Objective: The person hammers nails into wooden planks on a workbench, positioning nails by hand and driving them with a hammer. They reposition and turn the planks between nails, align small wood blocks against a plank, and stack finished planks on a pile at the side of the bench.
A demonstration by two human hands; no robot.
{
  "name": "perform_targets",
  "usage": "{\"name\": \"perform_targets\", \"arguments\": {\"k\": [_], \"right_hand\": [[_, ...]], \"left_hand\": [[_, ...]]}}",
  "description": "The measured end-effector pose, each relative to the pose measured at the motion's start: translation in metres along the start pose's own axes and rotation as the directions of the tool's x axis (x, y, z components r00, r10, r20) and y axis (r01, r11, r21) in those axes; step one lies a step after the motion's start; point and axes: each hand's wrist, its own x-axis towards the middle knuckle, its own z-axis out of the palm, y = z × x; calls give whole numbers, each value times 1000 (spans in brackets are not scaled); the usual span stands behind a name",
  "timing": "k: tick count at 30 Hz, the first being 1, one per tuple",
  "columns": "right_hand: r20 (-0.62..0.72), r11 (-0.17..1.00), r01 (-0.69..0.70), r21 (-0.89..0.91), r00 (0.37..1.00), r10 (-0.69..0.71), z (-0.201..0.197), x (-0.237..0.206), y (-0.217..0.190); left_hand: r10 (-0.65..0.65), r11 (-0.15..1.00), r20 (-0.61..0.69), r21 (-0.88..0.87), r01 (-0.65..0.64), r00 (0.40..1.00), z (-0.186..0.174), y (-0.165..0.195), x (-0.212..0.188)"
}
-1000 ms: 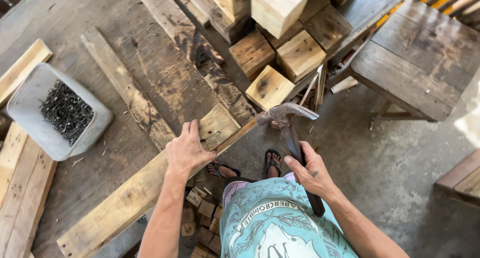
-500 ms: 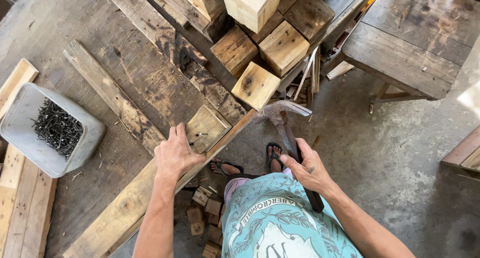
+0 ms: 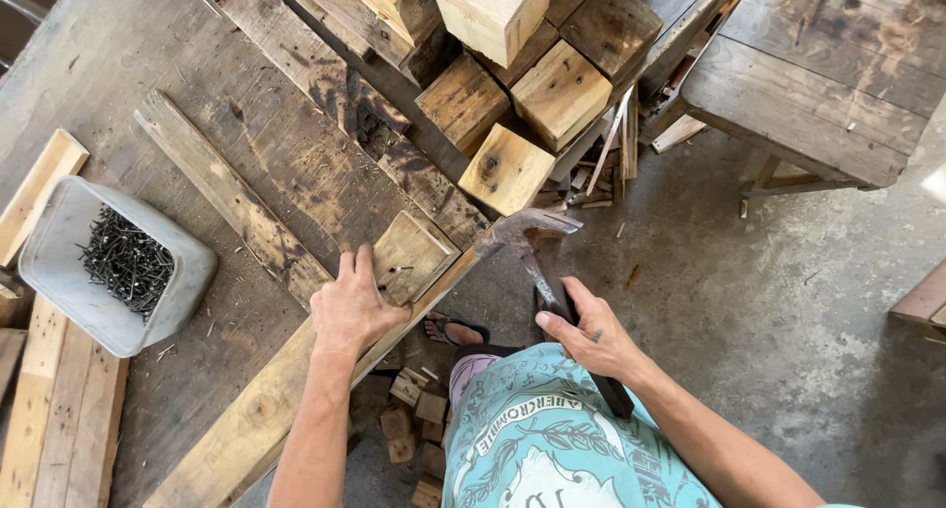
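My left hand (image 3: 353, 309) lies flat on a long pale plank (image 3: 246, 419) at the workbench's near edge, fingers touching a small square wooden block (image 3: 414, 254) with a nail (image 3: 397, 270) lying on its top. My right hand (image 3: 589, 333) grips the dark handle of a claw hammer (image 3: 527, 237). The hammer's head hangs just past the block's right corner, beyond the bench edge.
A grey tub (image 3: 69, 301) of nails sits at the left of the worn wooden workbench (image 3: 148, 84). Several thick wood blocks (image 3: 507, 168) are stacked at the back right. A wooden table (image 3: 838, 94) stands to the right on concrete floor. Offcuts (image 3: 414, 429) lie by my feet.
The hammer head has stayed near the block's corner while the view shifted slightly. My left hand remains on the plank by the block.
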Motion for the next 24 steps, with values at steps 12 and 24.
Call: {"name": "perform_targets", "arguments": {"k": [12,24], "right_hand": [[34,1000,-28,13,999,27,15,15,-3],[76,999,19,27,997,-21,28,34,3]], "left_hand": [[-20,999,29,-29,21,999,-4,2,2],[-9,999,-23,-39,8,1000,0,-2,4]]}}
